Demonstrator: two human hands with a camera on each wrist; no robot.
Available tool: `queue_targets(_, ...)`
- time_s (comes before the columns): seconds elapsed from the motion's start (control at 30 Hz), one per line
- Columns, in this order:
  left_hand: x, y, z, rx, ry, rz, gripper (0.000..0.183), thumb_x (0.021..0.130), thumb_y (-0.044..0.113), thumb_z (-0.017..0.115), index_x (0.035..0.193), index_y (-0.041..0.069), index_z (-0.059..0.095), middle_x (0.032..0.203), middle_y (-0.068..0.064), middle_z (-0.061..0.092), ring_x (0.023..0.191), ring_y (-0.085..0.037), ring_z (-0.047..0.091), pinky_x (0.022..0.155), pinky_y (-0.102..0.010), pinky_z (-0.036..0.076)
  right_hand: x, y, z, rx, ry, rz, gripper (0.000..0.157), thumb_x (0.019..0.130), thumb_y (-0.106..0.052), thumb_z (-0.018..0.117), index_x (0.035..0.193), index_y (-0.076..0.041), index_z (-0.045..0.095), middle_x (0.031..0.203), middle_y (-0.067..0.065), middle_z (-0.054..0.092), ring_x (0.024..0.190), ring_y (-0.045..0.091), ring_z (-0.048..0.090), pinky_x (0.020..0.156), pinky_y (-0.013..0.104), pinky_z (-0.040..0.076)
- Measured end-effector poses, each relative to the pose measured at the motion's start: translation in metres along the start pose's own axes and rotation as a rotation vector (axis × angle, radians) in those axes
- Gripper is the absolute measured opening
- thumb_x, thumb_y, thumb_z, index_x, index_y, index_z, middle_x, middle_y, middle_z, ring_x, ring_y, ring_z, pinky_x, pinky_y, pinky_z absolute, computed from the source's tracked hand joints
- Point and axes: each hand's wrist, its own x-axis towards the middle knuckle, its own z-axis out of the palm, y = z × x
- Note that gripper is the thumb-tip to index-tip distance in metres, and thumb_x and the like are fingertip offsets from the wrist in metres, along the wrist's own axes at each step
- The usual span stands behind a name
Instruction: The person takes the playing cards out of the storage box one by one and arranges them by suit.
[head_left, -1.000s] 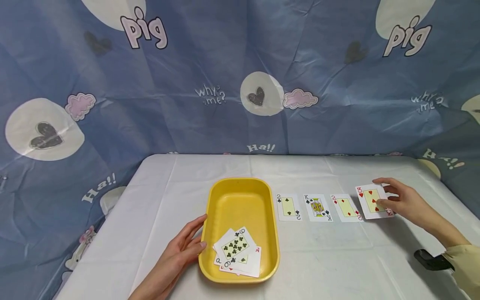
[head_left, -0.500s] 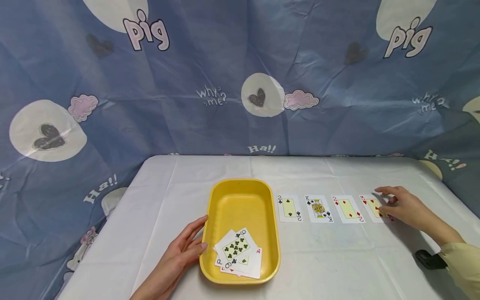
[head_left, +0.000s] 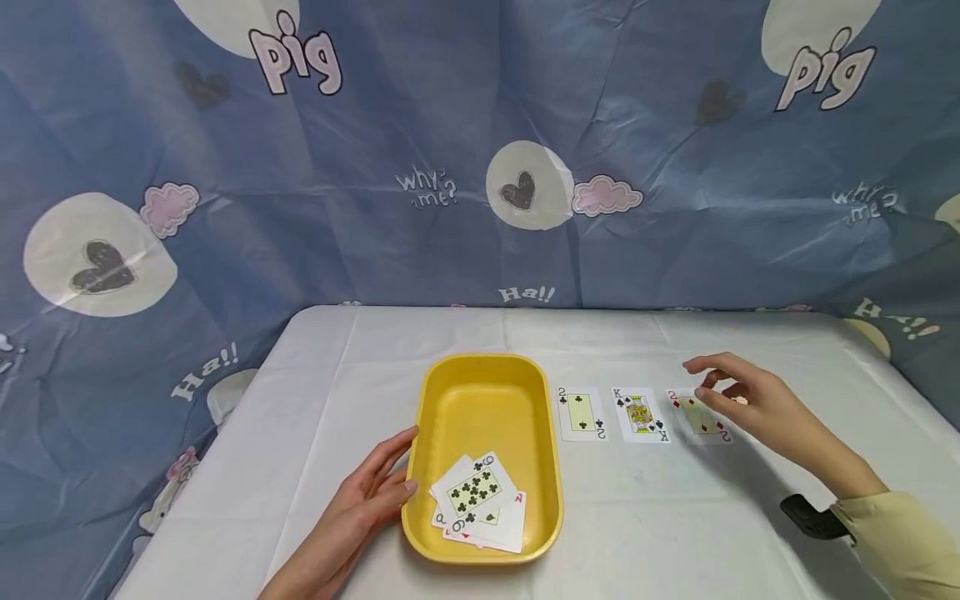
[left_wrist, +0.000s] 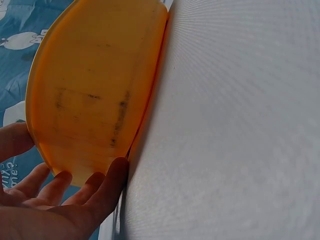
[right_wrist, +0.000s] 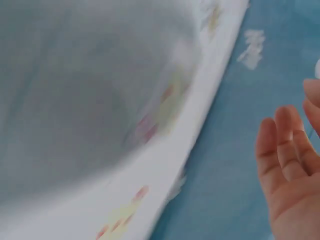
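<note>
The right hand [head_left: 757, 407] had just let go of the three of hearts [right_wrist: 120, 215], setting it down at the right end of the row, and had shifted left. In the head view it overlapped the two of diamonds [head_left: 699, 418], thumb and index finger apart with nothing between them. It hid most of the three there; the right wrist view showed a blurred red-marked card, probably that one. Farther left lay the king of spades [head_left: 640, 414] and two of clubs [head_left: 581, 414], face up on the desk [head_left: 637, 517]. The row had thus likely gained its fourth card. The left hand [head_left: 367, 493], fingers spread, touched the left side of the yellow tray [head_left: 487, 417], where overlapping cards [head_left: 474, 493] lay at the near end.
</note>
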Motion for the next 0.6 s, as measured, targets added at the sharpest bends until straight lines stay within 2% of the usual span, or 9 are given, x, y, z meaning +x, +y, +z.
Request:
queue_targets(0.13,0.0,-0.001,0.001,-0.011,-0.011,0.003,0.061,0.093,0.015,0.067,0.148,0.023,0.042,0.157,0.0,0.028,0.142,-0.024,0.032,0.104,-0.036,0.042,0.011,-0.025,0.013,0.085,-0.063,0.0,0.035,0.093,-0.011,0.069,0.125,-0.025,0.062,0.116,-0.008,0.062,0.091,0.011,0.062,0.065,0.026,0.052)
queue_targets(0.27,0.0,-0.002,0.001,-0.021,-0.013,-0.004,0.062,0.092,0.014,0.067,0.148,0.023,0.041,0.158,0.0,0.027,0.142,-0.024,0.032,0.104,-0.036,0.042,0.021,-0.045,0.026,0.171,-0.117,-0.053,0.035,0.093,-0.009,0.068,0.124,-0.024,0.061,0.115,-0.007,0.063,0.093,0.013,0.062,0.071,0.026,0.053)
queue_targets(0.33,0.0,-0.002,0.001,-0.02,-0.006,-0.01,0.062,0.092,0.014,0.067,0.148,0.023,0.042,0.158,0.0,0.027,0.142,-0.024,0.032,0.104,-0.036,0.042,0.026,-0.054,0.034,0.201,-0.127,-0.1,0.036,0.093,-0.007,0.069,0.124,-0.024,0.062,0.116,-0.006,0.063,0.094,0.013,0.062,0.077,0.025,0.053)
queue_targets(0.43,0.001,-0.001,0.0,-0.01,0.001,-0.019,0.062,0.092,0.016,0.068,0.148,0.024,0.042,0.157,0.001,0.028,0.141,-0.023,0.033,0.104,-0.036,0.042,0.033,-0.067,0.047,0.247,-0.133,-0.167,0.036,0.092,-0.005,0.069,0.122,-0.023,0.063,0.116,-0.006,0.063,0.094,0.012,0.062,0.079,0.024,0.053)
queue_targets(0.6,0.002,0.0,0.0,-0.003,0.003,-0.033,0.062,0.092,0.016,0.067,0.147,0.026,0.042,0.155,0.005,0.03,0.14,-0.019,0.035,0.104,-0.034,0.041,0.04,-0.09,0.07,0.281,-0.117,-0.338,0.036,0.09,0.001,0.069,0.119,-0.021,0.065,0.11,-0.005,0.065,0.091,0.012,0.062,0.077,0.027,0.054)
